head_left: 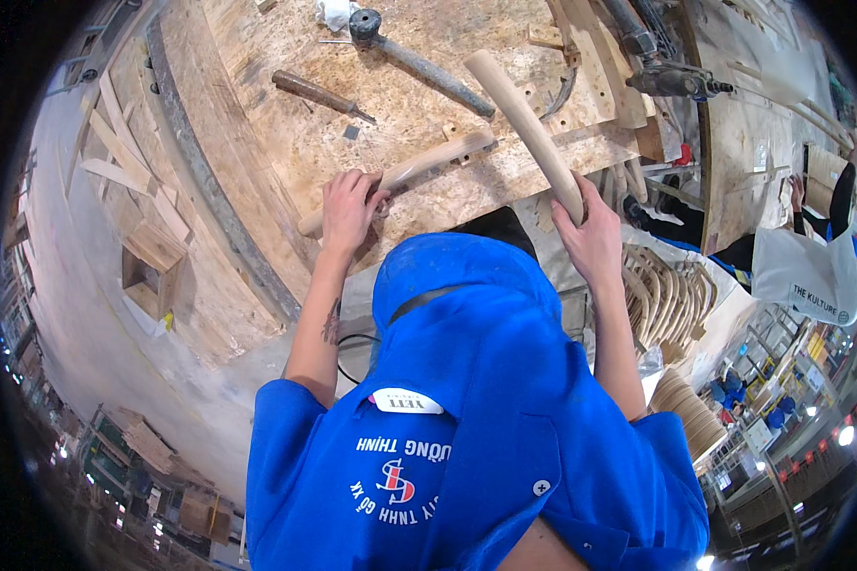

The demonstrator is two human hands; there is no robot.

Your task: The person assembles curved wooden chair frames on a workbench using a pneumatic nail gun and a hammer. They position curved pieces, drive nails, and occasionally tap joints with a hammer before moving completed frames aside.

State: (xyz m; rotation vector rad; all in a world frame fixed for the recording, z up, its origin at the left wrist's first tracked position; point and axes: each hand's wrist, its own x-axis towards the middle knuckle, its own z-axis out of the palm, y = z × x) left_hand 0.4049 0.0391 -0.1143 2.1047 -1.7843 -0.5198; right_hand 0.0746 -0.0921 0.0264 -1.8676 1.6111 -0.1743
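My right hand is wrapped round the lower end of a curved, pale wooden piece, which slants up and left over the workbench's front edge. My left hand is closed over a second curved wooden piece lying on the bench. That piece shows on both sides of the hand. Beyond it lie a chisel-like tool with a wooden handle and a small dark square. A hammer with a dark round head lies farther back, its handle pointing toward the right-hand piece.
The wooden workbench spreads ahead. A dark power tool is at the far right. Several curved wooden parts are stacked at right, near another person's dark sleeve. A long grey bar and a wooden box lie left.
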